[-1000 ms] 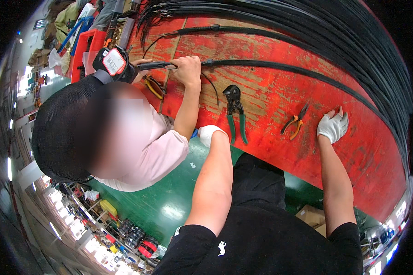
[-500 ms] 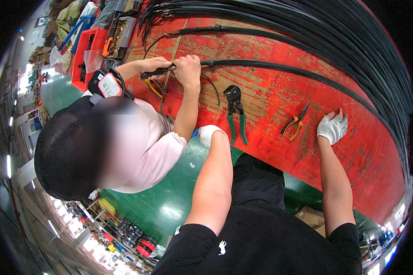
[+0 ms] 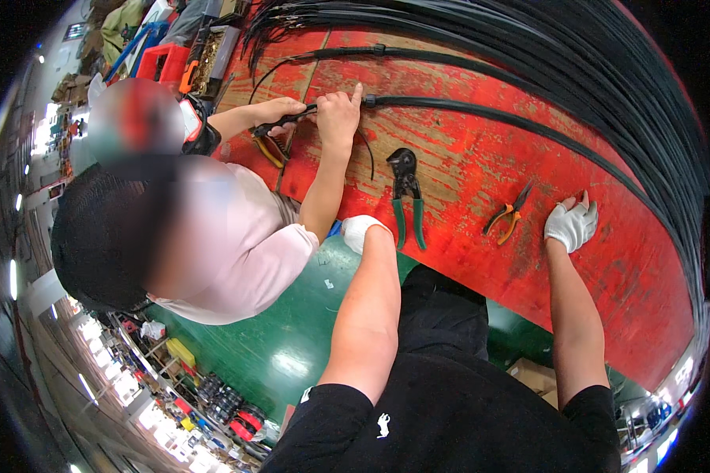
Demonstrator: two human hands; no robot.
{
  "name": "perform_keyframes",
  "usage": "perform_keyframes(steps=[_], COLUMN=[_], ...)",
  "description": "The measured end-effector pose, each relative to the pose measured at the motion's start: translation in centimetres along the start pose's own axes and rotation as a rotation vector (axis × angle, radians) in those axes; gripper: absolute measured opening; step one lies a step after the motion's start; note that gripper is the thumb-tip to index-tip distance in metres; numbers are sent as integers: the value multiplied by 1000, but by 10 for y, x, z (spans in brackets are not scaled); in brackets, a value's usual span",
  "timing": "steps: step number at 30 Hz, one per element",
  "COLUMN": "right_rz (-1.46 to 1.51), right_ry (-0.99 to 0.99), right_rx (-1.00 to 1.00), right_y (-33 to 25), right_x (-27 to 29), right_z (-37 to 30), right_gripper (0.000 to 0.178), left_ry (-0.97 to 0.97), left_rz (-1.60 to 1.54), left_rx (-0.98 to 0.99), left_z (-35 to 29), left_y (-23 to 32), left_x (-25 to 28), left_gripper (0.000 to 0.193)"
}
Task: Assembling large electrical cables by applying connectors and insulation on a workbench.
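Observation:
My right hand (image 3: 572, 224), in a white glove, lies flat on the red wooden table (image 3: 481, 158) with fingers spread, just right of small orange-handled pliers (image 3: 506, 214). My left hand (image 3: 361, 230), also gloved, rests at the table's near edge, its fingers curled out of sight. Green-handled cable cutters (image 3: 405, 197) lie just right of it. A co-worker in a pink shirt (image 3: 244, 252) grips a thick black cable (image 3: 481, 114) with both bare hands (image 3: 335, 114).
A big bundle of black cables (image 3: 607, 71) arcs along the table's far and right side. Yellow-handled pliers (image 3: 270, 150) lie by the co-worker's hands. Red and blue bins (image 3: 162, 59) stand at the far left. The floor below is green (image 3: 292, 347).
The co-worker has leaned back and to the left, and their hands have shifted on the cable end. My two hands have stayed where they were.

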State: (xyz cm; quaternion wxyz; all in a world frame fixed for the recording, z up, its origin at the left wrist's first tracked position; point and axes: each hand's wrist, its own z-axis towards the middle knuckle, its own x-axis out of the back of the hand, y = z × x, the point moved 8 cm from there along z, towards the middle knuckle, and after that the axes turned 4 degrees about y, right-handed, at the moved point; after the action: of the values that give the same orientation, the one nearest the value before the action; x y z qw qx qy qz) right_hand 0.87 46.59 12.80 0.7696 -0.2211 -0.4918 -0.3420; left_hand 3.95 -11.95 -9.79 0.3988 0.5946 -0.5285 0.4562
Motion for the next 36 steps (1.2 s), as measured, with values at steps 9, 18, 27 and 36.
perform_keyframes(steps=[9, 18, 27, 36], right_rz=[-17, -10, -37, -29], right_ry=[-28, -32, -36, -25], right_rx=[-15, -4, -24, -13], right_y=[4, 1, 5, 0], right_x=[0, 1, -2, 3], right_z=[2, 1, 1, 0], right_gripper=[41, 40, 40, 41], left_ry=[102, 33, 16, 93], left_rz=[-121, -264, -372, -253], left_rx=[162, 187, 318, 243], left_z=[-58, -87, -94, -89], left_y=[8, 18, 14, 17], left_x=[62, 102, 105, 111], left_gripper=[37, 39, 47, 49])
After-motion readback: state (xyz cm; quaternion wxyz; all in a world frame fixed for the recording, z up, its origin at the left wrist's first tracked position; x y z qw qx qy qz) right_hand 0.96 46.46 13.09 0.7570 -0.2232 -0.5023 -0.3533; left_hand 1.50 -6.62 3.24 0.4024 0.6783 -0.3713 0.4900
